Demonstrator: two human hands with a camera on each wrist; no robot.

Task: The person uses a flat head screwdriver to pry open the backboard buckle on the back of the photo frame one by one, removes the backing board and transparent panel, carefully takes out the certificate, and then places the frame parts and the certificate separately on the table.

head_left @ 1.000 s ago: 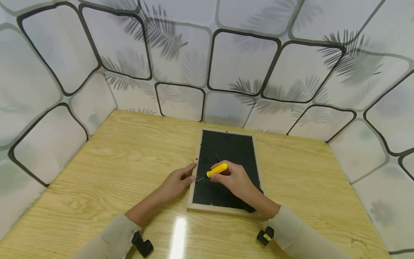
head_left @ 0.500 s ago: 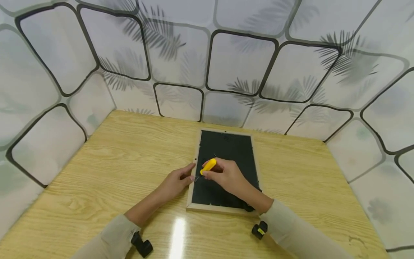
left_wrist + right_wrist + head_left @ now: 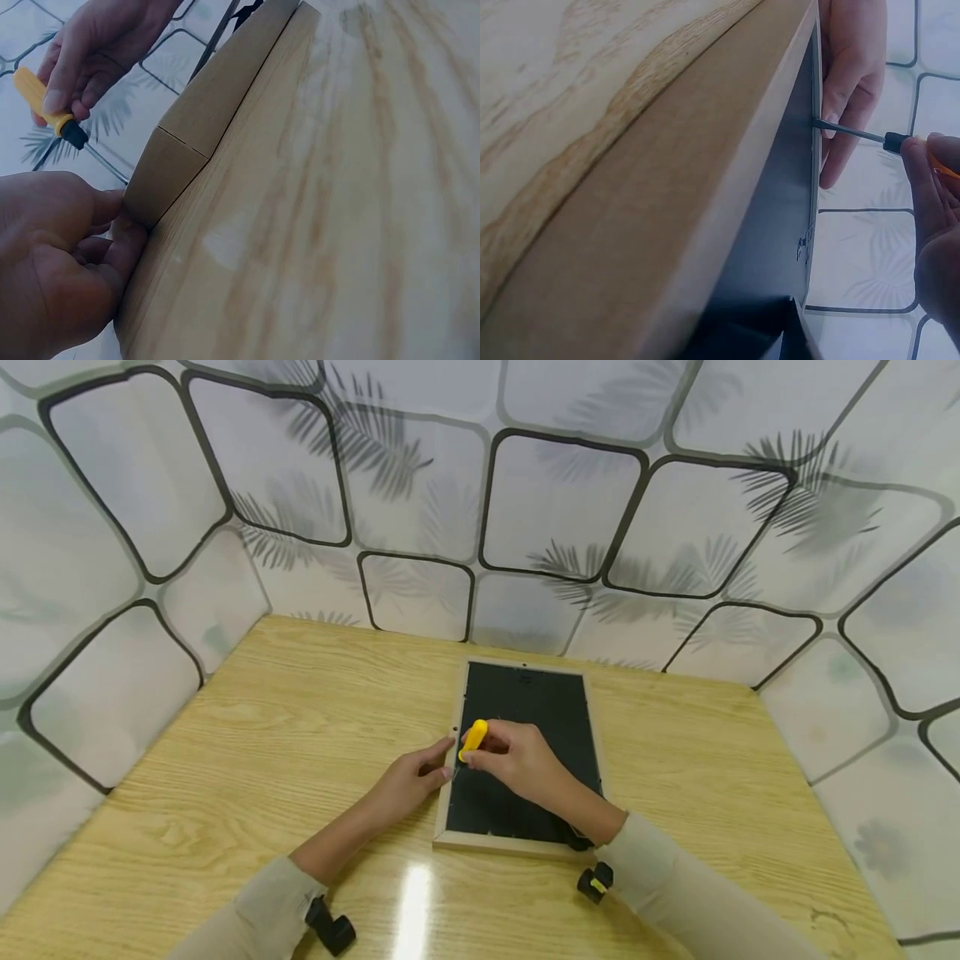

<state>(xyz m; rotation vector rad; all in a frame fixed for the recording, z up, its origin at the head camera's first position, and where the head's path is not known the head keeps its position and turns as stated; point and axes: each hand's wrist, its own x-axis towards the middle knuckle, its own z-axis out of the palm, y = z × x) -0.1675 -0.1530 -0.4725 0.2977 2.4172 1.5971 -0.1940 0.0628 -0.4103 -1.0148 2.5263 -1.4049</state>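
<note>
A picture frame (image 3: 480, 841) with pale wooden edges lies face down on the table, its black backing (image 3: 525, 702) upward. My left hand (image 3: 405, 785) rests against the frame's left edge, index finger extended and thumb on the rim. Over the backing, my right hand (image 3: 525, 764) grips a screwdriver (image 3: 475, 739) by its yellow handle. The screwdriver's metal shaft (image 3: 859, 133) reaches the frame's inner edge beside the left thumb in the right wrist view. The left wrist view has the wooden side (image 3: 202, 105) close up, with the left hand (image 3: 52, 262) at its corner.
Small metal tabs line the backing's edges, and a wire-like clip (image 3: 802, 247) shows in the right wrist view. A black piece (image 3: 576, 841) lies at the frame's near right corner, partly under the right wrist. The wood-grain table (image 3: 300, 693) meets patterned walls (image 3: 420, 510).
My right hand has shifted left, and the screwdriver has swung from a low slant to a more upright tilt, its tip staying near the left rim. My left hand has kept its place.
</note>
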